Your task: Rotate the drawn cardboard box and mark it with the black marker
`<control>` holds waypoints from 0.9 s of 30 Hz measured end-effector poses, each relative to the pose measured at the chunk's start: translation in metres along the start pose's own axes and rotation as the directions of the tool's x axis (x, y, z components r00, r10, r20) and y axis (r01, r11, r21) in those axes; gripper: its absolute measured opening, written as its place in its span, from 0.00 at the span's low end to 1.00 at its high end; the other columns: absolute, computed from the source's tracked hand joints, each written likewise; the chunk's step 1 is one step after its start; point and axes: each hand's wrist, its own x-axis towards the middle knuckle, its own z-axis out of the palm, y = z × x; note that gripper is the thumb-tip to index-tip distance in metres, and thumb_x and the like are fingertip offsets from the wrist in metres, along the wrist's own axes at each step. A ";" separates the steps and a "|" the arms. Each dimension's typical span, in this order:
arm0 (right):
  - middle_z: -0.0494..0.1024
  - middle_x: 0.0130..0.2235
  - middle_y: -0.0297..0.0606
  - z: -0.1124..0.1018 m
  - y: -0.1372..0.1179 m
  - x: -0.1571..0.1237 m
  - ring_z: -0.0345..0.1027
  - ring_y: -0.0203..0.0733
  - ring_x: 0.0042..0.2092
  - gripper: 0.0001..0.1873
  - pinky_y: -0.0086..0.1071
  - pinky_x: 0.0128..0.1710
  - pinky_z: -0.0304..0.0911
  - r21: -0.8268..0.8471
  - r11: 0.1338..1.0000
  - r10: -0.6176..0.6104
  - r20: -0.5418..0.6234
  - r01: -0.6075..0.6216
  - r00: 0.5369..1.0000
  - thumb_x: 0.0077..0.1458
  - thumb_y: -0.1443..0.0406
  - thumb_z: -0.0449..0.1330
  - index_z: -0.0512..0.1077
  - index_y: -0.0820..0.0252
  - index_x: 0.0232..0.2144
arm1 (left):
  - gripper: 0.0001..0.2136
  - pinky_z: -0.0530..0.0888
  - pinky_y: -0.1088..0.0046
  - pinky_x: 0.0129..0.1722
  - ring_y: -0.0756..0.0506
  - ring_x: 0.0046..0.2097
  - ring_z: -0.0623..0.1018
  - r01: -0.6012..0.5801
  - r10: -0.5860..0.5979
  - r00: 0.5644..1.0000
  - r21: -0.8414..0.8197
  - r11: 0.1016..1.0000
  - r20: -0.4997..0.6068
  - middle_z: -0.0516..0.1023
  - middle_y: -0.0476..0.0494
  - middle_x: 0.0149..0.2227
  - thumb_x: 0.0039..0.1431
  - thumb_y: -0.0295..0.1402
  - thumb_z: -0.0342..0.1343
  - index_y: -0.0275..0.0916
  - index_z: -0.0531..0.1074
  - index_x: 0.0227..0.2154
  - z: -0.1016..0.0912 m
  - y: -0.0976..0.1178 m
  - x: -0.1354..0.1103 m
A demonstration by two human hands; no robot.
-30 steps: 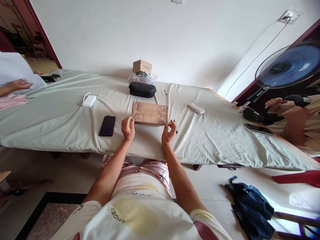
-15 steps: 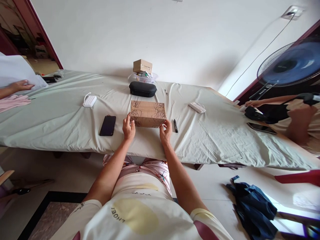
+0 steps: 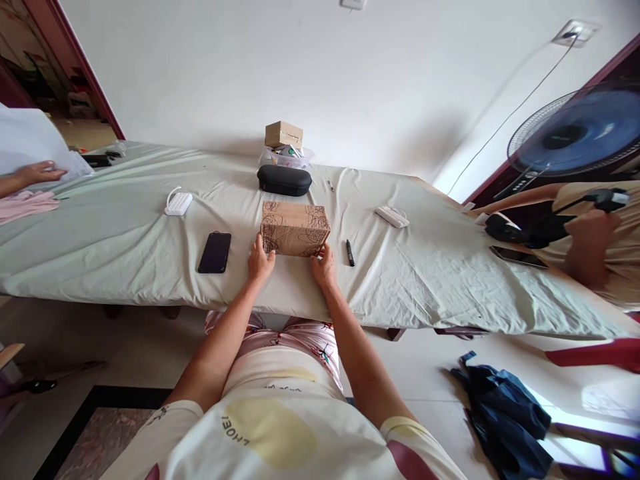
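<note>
A brown cardboard box (image 3: 295, 227) with dark scribbles at its corners sits on the cloth-covered table in front of me. My left hand (image 3: 261, 260) grips its near left corner, fingers along the side and thumb at the lower front edge. At the near right corner, my right hand (image 3: 325, 265) holds the box, its fingers partly hidden by the cardboard. A black marker (image 3: 350, 253) lies just right of my right hand. Left of my left hand lies a dark smartphone (image 3: 215, 253).
Behind the box are a black zip case (image 3: 285, 181) and a clear plastic tub (image 3: 300, 159) topped by a smaller carton (image 3: 284, 135). White power banks (image 3: 179, 203) (image 3: 392, 216) lie on both sides. Another person's hand (image 3: 40, 172) holds papers at left; someone sits at right near a fan (image 3: 570, 133).
The box has tilted or turned slightly, showing more of its front face. My right hand has shifted left along the near edge, and my left hand a little right.
</note>
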 end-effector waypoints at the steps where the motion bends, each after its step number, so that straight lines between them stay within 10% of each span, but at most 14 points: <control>1: 0.76 0.49 0.45 0.000 0.000 0.000 0.72 0.47 0.48 0.34 0.49 0.54 0.70 -0.010 1.000 -0.006 0.003 0.006 1.000 0.51 0.65 0.58 0.64 0.54 0.62 | 0.34 0.75 0.52 0.57 0.31 0.58 0.78 -0.002 0.002 1.000 -0.011 1.000 -0.003 0.71 0.23 0.62 0.62 0.40 0.57 0.35 0.58 0.68 0.001 -0.001 0.000; 19: 0.75 0.42 0.40 -0.007 -0.015 -0.002 0.71 0.42 0.37 0.29 0.41 0.44 0.71 -0.065 0.998 0.027 -0.006 -0.027 1.000 0.52 0.57 0.65 0.69 0.57 0.55 | 0.38 0.72 0.48 0.61 0.28 0.62 0.74 0.050 -0.048 0.999 -0.075 0.996 0.022 0.69 0.20 0.64 0.60 0.42 0.60 0.32 0.55 0.70 -0.010 0.010 -0.001; 27: 0.76 0.26 0.31 -0.019 -0.048 -0.011 0.72 0.39 0.28 0.28 0.33 0.34 0.68 0.090 0.992 -0.108 0.311 0.083 0.944 0.66 0.42 0.51 0.73 0.57 0.50 | 0.39 0.57 0.45 0.72 0.29 0.75 0.54 -0.018 0.015 1.000 -0.181 0.983 -0.022 0.54 0.25 0.74 0.66 0.54 0.53 0.36 0.53 0.72 -0.010 0.009 0.001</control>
